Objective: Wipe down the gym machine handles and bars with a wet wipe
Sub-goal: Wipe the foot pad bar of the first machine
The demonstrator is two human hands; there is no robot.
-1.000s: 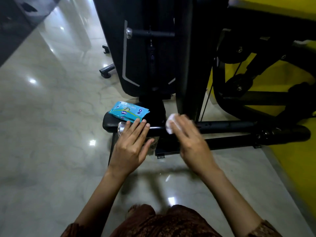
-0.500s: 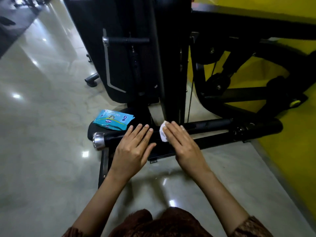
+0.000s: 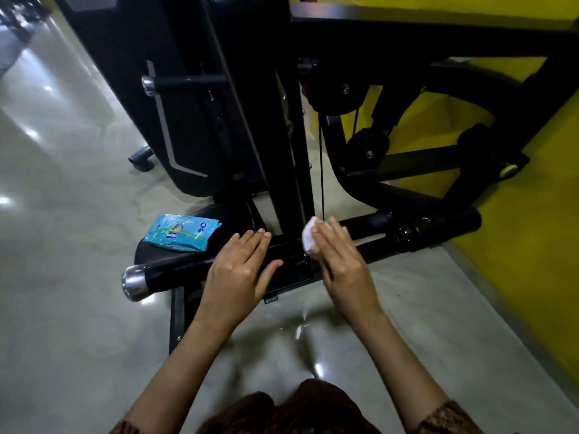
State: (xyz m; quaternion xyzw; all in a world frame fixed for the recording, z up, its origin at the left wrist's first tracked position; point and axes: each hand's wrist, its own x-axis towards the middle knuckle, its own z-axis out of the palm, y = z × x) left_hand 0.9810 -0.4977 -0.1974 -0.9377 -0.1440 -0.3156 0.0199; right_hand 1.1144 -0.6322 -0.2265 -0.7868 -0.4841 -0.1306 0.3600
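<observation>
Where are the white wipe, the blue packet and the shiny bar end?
white wipe (image 3: 308, 239): head view, its bare white edge.
blue packet (image 3: 180, 234): head view, middle of its printed front.
shiny bar end (image 3: 134, 283): head view, middle of the silver cap.

Head view looks steeply down, near the floor (image 3: 62, 277)

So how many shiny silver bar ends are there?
2. One silver cap ends the low bar beside the left hand; a second cap is higher up, on the short bar. More may be hidden.
</observation>
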